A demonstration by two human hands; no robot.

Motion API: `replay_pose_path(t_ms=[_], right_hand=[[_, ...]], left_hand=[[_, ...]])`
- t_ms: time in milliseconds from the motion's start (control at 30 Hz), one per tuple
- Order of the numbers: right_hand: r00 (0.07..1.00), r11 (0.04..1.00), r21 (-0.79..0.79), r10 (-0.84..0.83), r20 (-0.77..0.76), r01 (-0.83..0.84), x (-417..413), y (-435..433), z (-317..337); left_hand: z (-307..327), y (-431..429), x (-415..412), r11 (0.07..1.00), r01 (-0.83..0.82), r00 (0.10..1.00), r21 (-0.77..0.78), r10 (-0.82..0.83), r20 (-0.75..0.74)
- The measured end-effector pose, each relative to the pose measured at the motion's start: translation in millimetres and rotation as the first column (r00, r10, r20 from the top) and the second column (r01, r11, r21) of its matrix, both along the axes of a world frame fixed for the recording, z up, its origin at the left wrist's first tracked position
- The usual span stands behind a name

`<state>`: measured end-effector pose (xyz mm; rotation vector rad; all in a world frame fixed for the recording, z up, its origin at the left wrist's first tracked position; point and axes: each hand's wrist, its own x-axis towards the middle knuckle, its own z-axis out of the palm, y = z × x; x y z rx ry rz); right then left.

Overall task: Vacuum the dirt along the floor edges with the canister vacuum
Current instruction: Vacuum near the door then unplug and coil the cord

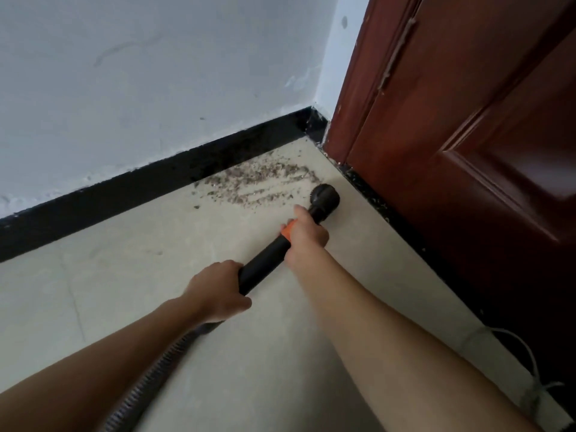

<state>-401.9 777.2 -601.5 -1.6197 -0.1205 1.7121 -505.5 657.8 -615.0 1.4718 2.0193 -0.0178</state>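
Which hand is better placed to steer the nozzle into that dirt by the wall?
Probably right. The right hand grips the tube behind the nozzle, beside the dirt; the left hand holds farther back, near the hose.

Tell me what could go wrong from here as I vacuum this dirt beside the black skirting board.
The round black brush nozzle on the black plastic wand sits at the right edge of the scattered brown-grey dirt; fast strokes may flick crumbs toward the dark red wooden door.
Dirt near the corner against the black skirting board may be missed.
The white cord lying by the door could snag the ribbed grey hose.
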Motion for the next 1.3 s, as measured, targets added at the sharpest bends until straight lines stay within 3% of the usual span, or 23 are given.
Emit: replay_pose_path(t_ms=[267, 567, 733, 900, 1100, 1300], right_hand=[[1.000, 0.998, -0.056, -0.006, -0.031, 0.005, 12.4, 54.0, -1.3], [0.966, 0.961, -0.107, 0.248, -0.077, -0.255, -33.6, 71.3, 20.5], [0.983, 0.977, -0.117, 0.181, 0.007, -0.179, -21.2, 69.5, 23.4], [0.980, 0.983, -0.075, 0.172, 0.097, -0.165, -15.4, 82.7, 11.0], [0.976, 0.975, 0.050, 0.212, 0.048, -0.215, -36.5, 122.3, -5.4], [0.955, 0.963, 0.077, 0.242, 0.174, -0.258, -53.3, 158.0, -0.5]], left_hand=[[34.7, 56.1, 5.3, 0.994, 0.036, 0.996, -0.100, -0.044, -0.077], [65.7, 58.4, -18.0, 0.986, -0.065, 0.994, -0.157, 0.049, -0.102], [80.3, 68.5, -28.5, 0.980, 0.118, 0.990, -0.159, -0.129, -0.061], [65.9, 79.6, -32.0, 0.975, 0.187, 0.982, -0.116, -0.186, 0.023], [32.3, 107.7, -39.2, 0.994, 0.103, 0.995, -0.026, -0.102, 0.016], [32.5, 136.8, -39.4, 0.999, -0.005, 0.999, 0.048, 0.003, 0.045]])
